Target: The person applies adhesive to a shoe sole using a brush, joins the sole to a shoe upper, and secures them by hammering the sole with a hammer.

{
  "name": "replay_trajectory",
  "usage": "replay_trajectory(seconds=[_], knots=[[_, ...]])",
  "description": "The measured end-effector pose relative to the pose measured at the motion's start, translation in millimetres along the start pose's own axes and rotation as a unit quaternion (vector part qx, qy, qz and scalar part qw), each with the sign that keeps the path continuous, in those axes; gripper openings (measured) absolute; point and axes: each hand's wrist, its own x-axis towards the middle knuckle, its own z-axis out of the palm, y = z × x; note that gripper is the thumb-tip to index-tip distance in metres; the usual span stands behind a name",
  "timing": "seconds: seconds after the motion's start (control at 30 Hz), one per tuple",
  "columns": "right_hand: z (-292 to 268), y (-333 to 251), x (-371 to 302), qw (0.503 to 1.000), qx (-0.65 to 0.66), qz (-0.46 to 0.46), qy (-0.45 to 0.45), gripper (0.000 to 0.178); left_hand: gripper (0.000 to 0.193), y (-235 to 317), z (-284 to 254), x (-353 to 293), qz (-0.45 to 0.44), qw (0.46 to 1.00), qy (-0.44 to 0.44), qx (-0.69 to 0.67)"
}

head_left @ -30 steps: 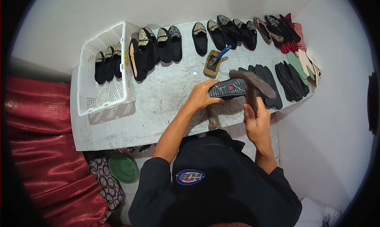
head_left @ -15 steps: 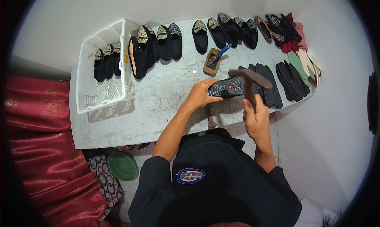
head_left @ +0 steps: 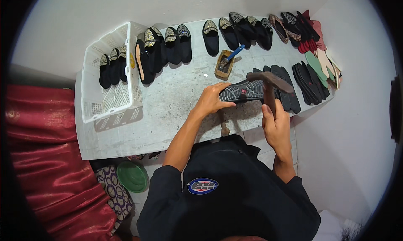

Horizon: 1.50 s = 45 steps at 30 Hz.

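A shoe with its black patterned sole (head_left: 242,92) turned up lies across my front, above the table. My left hand (head_left: 211,99) grips its left end, thumb on the near side and fingers over the far side. In my right hand (head_left: 277,122) a hammer (head_left: 270,82) is held upright by its handle, its rusty brown head raised over the right end of the shoe. The hammer head hides part of that end and some of the loose black soles (head_left: 289,99) behind. Below the shoe, a wooden tool handle (head_left: 225,129) sticks out near the table's front edge.
A white plastic basket (head_left: 136,87) with black shoes stands at the left. Several black slip-ons (head_left: 211,43) line the back. A glue tray (head_left: 222,73) holds a blue-handled brush (head_left: 237,51). More black soles (head_left: 308,87) and green and cream insoles (head_left: 315,69) lie at the right.
My right hand and the hammer have shifted slightly right and a little down. The left hand keeps its grip on the shoe, and the whole view has moved slightly.
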Motion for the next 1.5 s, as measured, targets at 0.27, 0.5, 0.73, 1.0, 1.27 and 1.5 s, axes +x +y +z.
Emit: replay_trajectory(seconds=[0.27,0.5,0.73,1.0,1.27,1.5], knots=[[22.1,45.6,4.4,0.997,-0.079,-0.019,-0.011,0.033,0.074,1.5,-3.4,1.2,0.021,1.0,-0.001,-0.001],[0.9,21.8,-1.9,1.0,0.022,-0.022,0.002,0.03,0.072,2.7,-13.5,-7.6,-0.011,1.0,-0.005,0.003],[22.7,52.7,5.8,0.993,-0.096,-0.043,-0.052,0.033,0.068,-1.5,-19.1,-12.3,0.002,1.0,-0.007,0.005],[5.6,-2.2,-1.5,0.996,0.019,-0.084,-0.019,0.029,0.067,-5.7,-20.3,-19.7,-0.005,1.0,0.007,0.012],[20.5,36.9,7.5,0.991,-0.104,-0.003,-0.09,0.034,0.068,-0.8,-28.4,-21.0,-0.038,0.999,-0.021,0.002],[8.7,2.9,-4.1,0.998,0.013,-0.059,-0.034,0.029,0.068,-7.5,-29.0,-28.7,-0.026,1.0,-0.004,0.01]])
